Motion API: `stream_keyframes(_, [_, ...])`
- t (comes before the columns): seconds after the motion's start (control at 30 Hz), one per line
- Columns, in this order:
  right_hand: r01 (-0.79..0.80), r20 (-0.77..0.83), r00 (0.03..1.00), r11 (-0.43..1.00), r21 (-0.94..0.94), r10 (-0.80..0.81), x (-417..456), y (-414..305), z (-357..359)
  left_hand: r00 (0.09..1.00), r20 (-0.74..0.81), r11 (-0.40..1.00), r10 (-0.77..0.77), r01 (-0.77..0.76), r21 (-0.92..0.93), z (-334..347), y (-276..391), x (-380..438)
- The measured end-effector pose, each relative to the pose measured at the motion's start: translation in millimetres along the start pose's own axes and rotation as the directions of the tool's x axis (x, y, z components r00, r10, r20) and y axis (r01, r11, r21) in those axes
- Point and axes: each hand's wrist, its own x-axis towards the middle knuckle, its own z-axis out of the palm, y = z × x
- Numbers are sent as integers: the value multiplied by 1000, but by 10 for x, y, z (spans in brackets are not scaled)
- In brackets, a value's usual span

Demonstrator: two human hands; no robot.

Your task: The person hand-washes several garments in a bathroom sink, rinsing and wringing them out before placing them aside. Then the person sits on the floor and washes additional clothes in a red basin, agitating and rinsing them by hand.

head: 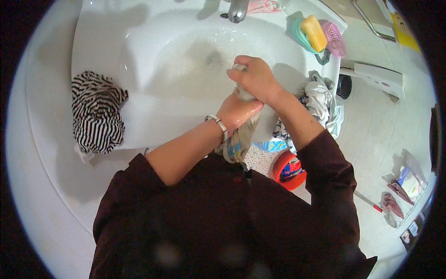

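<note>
A wet, pale beige cloth (251, 127) is bunched in both fists over the front rim of a white washbasin (146, 115). My right hand (258, 78) grips its upper end, where a small tuft shows between thumb and fingers. Just below, touching it, my left hand (237, 111) is closed around the cloth and wears a bracelet (219, 123) at the wrist. The lower part, with blue and yellow marks, hangs towards my dark shirt (223, 216). Shallow, cloudy water (195, 73) appears to lie in the bowl, beneath the metal faucet (238, 12).
Black-and-white striped fabric (99, 115) drapes over the basin's left edge. Several crumpled clothes (318, 101) lie on its right edge. A yellow soap bar (313, 33) rests on a green soap dish (298, 29) beside a pink one (334, 38). Below stands a red bucket (294, 183) holding fabric.
</note>
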Motion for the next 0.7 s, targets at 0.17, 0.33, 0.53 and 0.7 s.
stream_keyframes(0.17, [-43,-79,996,989,-141,32,1,139,227,996,-65,991,62,-54,119,-17,-233,94])
stream_keyframes(0.33, [-60,-92,995,971,-233,40,98,240,349,982,-184,977,45,-5,215,5,-175,79])
stream_keyframes(0.53, [-76,-114,993,944,-320,42,91,165,463,950,-91,753,299,-177,634,-108,-461,349])
stream_keyframes(0.7, [-238,-197,964,905,-352,177,4,-72,497,917,-68,602,392,-200,773,-127,-523,396])
